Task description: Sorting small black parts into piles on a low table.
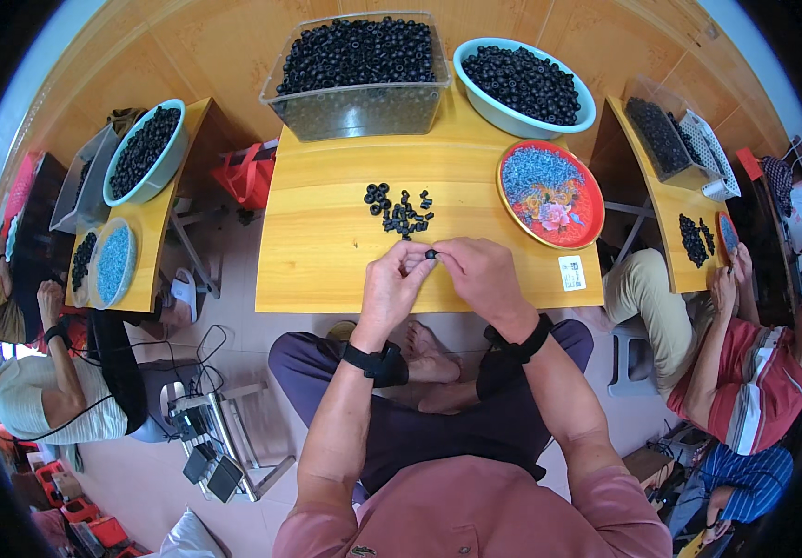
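Observation:
Near the front edge of the yellow table, a small round black part (431,254) sits in the pinched fingertips of my left hand (393,281). My right hand (484,279) meets it there, thumb and fingers pressed together; whatever they pinch is hidden. Just beyond my hands lies a loose group of similar small black parts (404,219), with a few round ones (377,197) to the left. To the right, a red flowered tray (582,228) carries many tiny bluish pieces (536,174), too small to name.
A clear plastic bin (354,116) and a pale blue basin (582,121), both full of black parts, stand at the table's back. A white label (572,273) lies at the right front edge. Co-workers sit at side tables (164,237) (675,200); a metal stand (233,437) is at left.

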{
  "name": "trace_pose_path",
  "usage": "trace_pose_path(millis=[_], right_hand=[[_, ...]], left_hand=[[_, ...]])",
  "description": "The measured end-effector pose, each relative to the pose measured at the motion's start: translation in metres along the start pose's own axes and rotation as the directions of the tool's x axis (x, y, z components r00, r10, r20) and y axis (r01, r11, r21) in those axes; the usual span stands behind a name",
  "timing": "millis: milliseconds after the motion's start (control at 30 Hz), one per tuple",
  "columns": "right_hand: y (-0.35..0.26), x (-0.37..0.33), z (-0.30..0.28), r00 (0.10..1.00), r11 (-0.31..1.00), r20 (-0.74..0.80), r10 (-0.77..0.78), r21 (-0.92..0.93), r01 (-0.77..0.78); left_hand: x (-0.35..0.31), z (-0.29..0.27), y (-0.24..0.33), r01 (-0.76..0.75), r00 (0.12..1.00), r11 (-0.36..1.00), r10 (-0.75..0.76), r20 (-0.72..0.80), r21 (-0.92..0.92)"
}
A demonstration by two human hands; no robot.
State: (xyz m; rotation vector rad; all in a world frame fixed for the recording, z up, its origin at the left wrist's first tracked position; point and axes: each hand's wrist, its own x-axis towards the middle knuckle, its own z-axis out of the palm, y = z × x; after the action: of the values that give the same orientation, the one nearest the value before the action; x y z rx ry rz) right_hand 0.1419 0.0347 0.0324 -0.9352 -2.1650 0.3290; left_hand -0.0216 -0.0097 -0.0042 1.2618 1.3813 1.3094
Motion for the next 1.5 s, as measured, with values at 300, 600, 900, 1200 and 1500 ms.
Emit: trace_pose_path(millis=[300,600,900,1200,1500], right_hand=[[-0.007,0.003,-0.005,0.995,0.989,0.043,0.087,0.117,-0.092],[-0.004,0.013,-0.008,0.961,0.978,0.22,0.169,0.081,-0.191],[-0.011,0.005,0.01,0.988,0.986,0.117,0.101,0.12,-0.115],[0.005,0.0,0.018,0.912,0.816,0.11,0.395,0.414,-0.403],[0.015,-0.012,0.025,0.883,0.666,0.164,0.44,0.599,-0.444]], left_hand=[[-0.002,-0.002,0.007,0.016,0.999,0.999,-0.017,0.035,0.029],[-0.002,-0.003,0.003,0.023,0.995,0.999,-0.019,0.098,-0.043],[0.002,0.003,0.009,0.127,0.991,0.991,-0.128,-0.031,-0.044],[0.002,0.004,0.007,-0.1,0.995,0.972,0.101,0.006,0.214],[-0.003,0.006,0.009,-0.209,0.977,0.913,0.21,0.036,0.349]])
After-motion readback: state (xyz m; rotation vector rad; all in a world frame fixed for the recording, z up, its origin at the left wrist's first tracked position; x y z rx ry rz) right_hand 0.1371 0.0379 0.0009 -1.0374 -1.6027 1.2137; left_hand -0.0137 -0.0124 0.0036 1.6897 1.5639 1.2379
